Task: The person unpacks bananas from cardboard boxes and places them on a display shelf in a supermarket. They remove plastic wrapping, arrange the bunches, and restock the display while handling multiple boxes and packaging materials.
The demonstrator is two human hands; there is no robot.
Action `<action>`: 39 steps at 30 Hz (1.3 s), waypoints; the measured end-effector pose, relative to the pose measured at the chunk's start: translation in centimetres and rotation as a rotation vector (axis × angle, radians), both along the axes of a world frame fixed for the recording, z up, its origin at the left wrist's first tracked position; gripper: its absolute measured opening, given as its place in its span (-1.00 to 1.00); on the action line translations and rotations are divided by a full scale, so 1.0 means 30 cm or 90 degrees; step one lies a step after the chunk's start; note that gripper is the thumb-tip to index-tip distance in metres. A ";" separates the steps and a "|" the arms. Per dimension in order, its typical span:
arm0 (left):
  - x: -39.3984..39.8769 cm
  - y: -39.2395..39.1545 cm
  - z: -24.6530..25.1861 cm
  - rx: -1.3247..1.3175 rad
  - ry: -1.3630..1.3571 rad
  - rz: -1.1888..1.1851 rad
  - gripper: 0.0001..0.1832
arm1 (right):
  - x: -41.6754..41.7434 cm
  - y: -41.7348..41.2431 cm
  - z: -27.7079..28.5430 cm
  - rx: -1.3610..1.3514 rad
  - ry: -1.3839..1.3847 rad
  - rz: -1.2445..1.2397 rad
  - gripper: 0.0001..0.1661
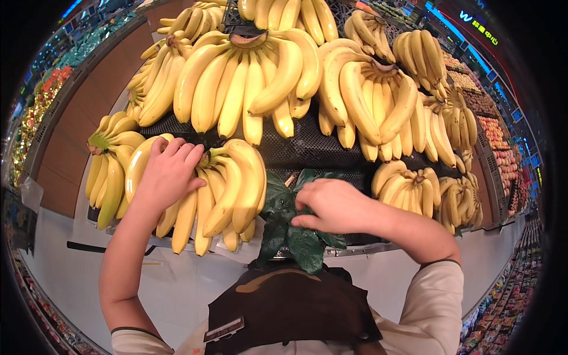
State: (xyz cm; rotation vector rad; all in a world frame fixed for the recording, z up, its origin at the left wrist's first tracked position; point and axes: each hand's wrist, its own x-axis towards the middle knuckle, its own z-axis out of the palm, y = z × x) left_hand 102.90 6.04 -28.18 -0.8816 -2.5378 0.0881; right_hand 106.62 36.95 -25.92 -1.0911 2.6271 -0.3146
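My left hand (171,171) is curled over the top of a yellow banana bunch (222,186) at the front of the display, its fingertips by the stem end. Its thumb lies against the upper side of the bananas. To the right of this bunch, dark green leaves (306,242), perhaps artificial, hang over the front edge. My right hand (333,206) is over these leaves, fingers bent and thumb extended; whether it pinches a leaf is hidden. Behind both hands, a large banana bunch (242,88) rests on a black textured mat (301,137).
Left of my left hand lies a bunch with a greenish stem (106,146). More bananas (377,102) fill the right side, with smaller bunches (406,188) at the front right. Brown panels (84,111) flank the stand. Pale floor (191,284) shows below the front edge.
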 end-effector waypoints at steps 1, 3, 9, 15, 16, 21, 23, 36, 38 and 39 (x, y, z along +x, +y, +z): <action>-0.016 -0.007 -0.003 -0.026 0.000 -0.012 -0.57 | 0.049 0.016 -0.076 -0.026 -0.017 -0.040 -0.60; -0.047 -0.030 -0.012 -0.079 -0.001 -0.035 -0.60 | 0.117 0.016 -0.191 -0.152 -0.011 -0.092 -0.52; 0.006 -0.033 0.025 -0.111 0.135 -0.104 -0.62 | 0.205 -0.073 -0.343 -0.587 -0.272 -0.355 -0.16; 0.095 0.091 0.153 -0.092 0.164 -0.181 -0.62 | 0.238 -0.122 -0.344 -0.795 -0.349 -0.255 0.30; 0.108 0.121 0.181 -0.098 0.179 -0.191 -0.63 | 0.251 -0.105 -0.330 -0.815 -0.320 -0.265 0.31; 0.126 0.264 0.229 -0.063 0.111 -0.214 -0.64 | 0.312 0.010 -0.281 -0.885 -0.249 -0.386 0.36; 0.120 0.309 0.204 -0.065 0.064 -0.217 -0.59 | 0.324 0.066 -0.281 -0.885 -0.256 -0.423 0.40; 0.009 0.475 0.101 -0.182 -0.061 -0.215 -0.62 | 0.237 0.271 -0.404 -0.678 -0.259 -0.335 0.01; 0.000 0.476 0.114 -0.210 -0.079 -0.204 -0.63 | 0.218 0.273 -0.362 -0.624 -0.297 -0.316 0.04; 0.000 0.471 0.119 -0.221 -0.089 -0.195 -0.64 | 0.213 0.272 -0.361 -0.616 -0.290 -0.307 0.06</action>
